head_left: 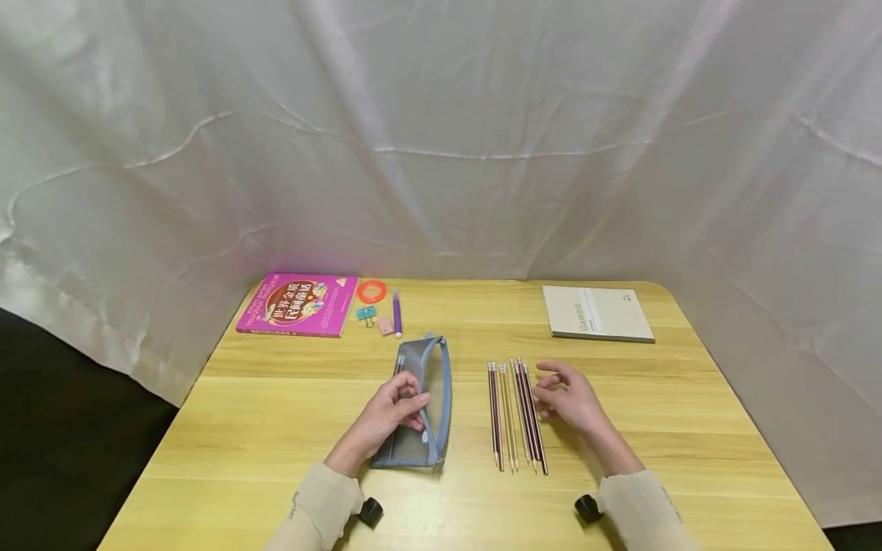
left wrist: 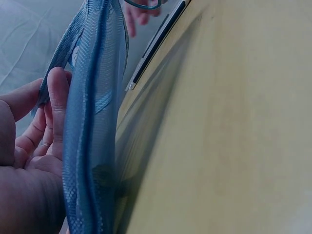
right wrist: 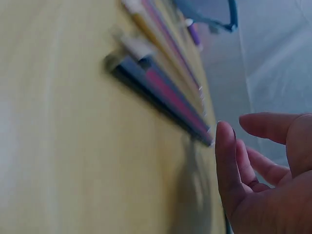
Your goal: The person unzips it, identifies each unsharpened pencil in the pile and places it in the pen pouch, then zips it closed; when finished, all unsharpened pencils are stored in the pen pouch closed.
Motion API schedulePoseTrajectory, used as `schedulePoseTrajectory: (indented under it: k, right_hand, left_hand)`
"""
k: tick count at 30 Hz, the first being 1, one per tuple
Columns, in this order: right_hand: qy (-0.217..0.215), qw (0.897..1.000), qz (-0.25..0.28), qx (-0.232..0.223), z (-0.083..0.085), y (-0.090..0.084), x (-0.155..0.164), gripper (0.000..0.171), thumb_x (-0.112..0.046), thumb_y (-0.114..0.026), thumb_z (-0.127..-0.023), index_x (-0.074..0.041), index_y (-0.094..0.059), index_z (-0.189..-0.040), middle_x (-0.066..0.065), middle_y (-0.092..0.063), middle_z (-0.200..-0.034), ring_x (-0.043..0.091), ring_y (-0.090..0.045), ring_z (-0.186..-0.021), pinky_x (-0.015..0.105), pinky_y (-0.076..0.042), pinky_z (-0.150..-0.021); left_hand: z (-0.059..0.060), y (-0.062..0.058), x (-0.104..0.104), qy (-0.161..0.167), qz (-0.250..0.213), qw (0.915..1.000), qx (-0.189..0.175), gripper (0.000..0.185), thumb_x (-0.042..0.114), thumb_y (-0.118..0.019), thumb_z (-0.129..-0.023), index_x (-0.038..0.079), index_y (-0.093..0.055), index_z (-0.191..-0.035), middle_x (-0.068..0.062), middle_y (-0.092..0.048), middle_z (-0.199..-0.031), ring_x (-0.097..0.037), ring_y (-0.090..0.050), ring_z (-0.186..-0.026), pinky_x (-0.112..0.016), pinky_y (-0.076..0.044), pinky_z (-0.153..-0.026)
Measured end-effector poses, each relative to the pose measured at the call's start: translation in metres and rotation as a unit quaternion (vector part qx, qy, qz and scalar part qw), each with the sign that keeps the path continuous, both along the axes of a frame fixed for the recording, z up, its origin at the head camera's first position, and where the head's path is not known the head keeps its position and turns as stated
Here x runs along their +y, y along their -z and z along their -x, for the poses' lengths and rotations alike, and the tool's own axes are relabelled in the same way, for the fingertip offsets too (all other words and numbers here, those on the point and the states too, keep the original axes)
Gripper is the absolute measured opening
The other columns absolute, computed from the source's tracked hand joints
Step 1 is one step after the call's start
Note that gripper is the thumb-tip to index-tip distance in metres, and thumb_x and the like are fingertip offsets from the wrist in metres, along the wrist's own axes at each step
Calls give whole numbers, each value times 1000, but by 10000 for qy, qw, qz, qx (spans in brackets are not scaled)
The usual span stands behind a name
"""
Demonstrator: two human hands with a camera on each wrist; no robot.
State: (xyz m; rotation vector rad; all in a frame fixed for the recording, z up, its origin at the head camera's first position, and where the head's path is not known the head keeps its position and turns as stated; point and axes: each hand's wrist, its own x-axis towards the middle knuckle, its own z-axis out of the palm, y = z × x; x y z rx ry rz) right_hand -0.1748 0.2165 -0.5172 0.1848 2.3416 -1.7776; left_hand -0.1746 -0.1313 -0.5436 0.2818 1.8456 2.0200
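Observation:
My left hand (head_left: 391, 407) pinches the near wall of a grey mesh pencil case (head_left: 413, 453) with blue zipper edging. The case gapes to the right, and dark pencil-like sticks show through its mesh. In the left wrist view, thumb and fingers grip the blue edging (left wrist: 90, 126). Several pencils lie side by side to the right of the case: dark striped pencils (head_left: 494, 405), gold pencils (head_left: 508, 421), then more dark striped pencils (head_left: 528, 417). My right hand (head_left: 572, 402) hovers beside the rightmost pencils, thumb and fingers apart, holding nothing.
Toward the back left lie a pink book (head_left: 324, 314), an orange ring (head_left: 372, 282), a blue binder clip (head_left: 366, 312), a pink eraser (head_left: 386, 327) and a purple marker (head_left: 396, 312). A cream notebook (head_left: 606, 314) lies at the back right. Pale curtains (head_left: 455, 199) surround the table.

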Motion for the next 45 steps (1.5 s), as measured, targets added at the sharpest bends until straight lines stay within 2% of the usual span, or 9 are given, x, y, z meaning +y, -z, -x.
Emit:
schedulePoseTrajectory:
  k: [5, 11, 16, 20, 25, 27, 31, 33, 45]
  right_hand:
    - [-157, 9997, -102, -131, -3, 13, 4, 55, 2, -69, -95, 4, -48, -146, 16, -61, -109, 20, -65, -74, 30, -62, -60]
    - [-154, 9985, -525, 25, -1, 16, 1, 57, 4, -74, -90, 3, -52, -143, 17, -63, -106, 15, -61, -63, 28, -57, -53]
    - [-28, 9962, -866, 36, 2, 18, 2, 57, 6, -70, -90, 1, -52, -144, 15, -63, -104, 15, -61, -61, 29, -59, -54]
    - [176, 9962, -849, 19, 6, 21, 8, 54, 5, -67, -92, 2, -52, -144, 13, -64, -99, 17, -63, -61, 30, -60, -54]
    - [94, 9958, -910, -8, 8, 22, 13, 56, 2, -70, -91, 3, -51, -144, 13, -65, -98, 17, -64, -59, 31, -60, -53]
    - [-60, 9920, -1260, 97, 7, 21, 13, 60, -1, -75, -90, 1, -52, -145, 12, -66, -97, 16, -63, -61, 29, -59, -54]
    - [-330, 9742, -2189, 436, 3, 18, 12, 63, -8, -80, -87, -1, -54, -144, 7, -67, -92, 15, -61, -66, 27, -54, -62]
    - [-372, 9679, -2427, 533, 2, 17, 11, 63, -9, -80, -86, -1, -54, -143, 5, -68, -89, 14, -61, -68, 26, -52, -66]
    - [-144, 9816, -1896, 191, 2, 14, 8, 59, 1, -70, -84, 4, -54, -141, 9, -70, -85, 16, -65, -59, 29, -60, -54]
  left_hand:
    - [0, 1, -2, -63, -1, 10000, 19, 21, 19, -68, -102, 9, -51, -107, -1, -57, -92, -14, -68, -69, -30, -64, -66]
    - [2, 1, -2, -48, 39, 10000, 59, 22, 20, -68, -102, 7, -50, -108, 0, -58, -92, -14, -69, -69, -30, -64, -67]
    - [3, 1, -1, -84, 38, 10000, 26, 23, 19, -69, -102, 7, -50, -107, 0, -59, -91, -14, -68, -69, -30, -64, -67]
    - [3, 0, -1, -130, 3, 9999, -9, 22, 18, -69, -101, 7, -50, -107, -1, -58, -91, -14, -68, -68, -30, -64, -66]
    - [1, -1, -1, -71, -36, 10000, -23, 23, 18, -68, -102, 6, -49, -108, -1, -58, -93, -14, -68, -69, -30, -64, -66]
    - [1, -1, -1, -69, -41, 10000, -4, 23, 18, -68, -102, 6, -49, -108, -1, -57, -92, -14, -68, -69, -30, -64, -66]
    - [1, 0, -1, -73, -74, 9999, 41, 22, 17, -68, -102, 6, -50, -108, -1, -58, -92, -14, -68, -68, -30, -64, -65]
    - [1, -1, -1, -64, -86, 9999, 53, 21, 17, -67, -102, 6, -50, -108, -1, -58, -92, -14, -68, -68, -30, -64, -65]
    - [0, -2, -2, -67, -91, 9999, 92, 21, 17, -66, -103, 6, -50, -109, 0, -57, -92, -13, -68, -67, -30, -64, -65]
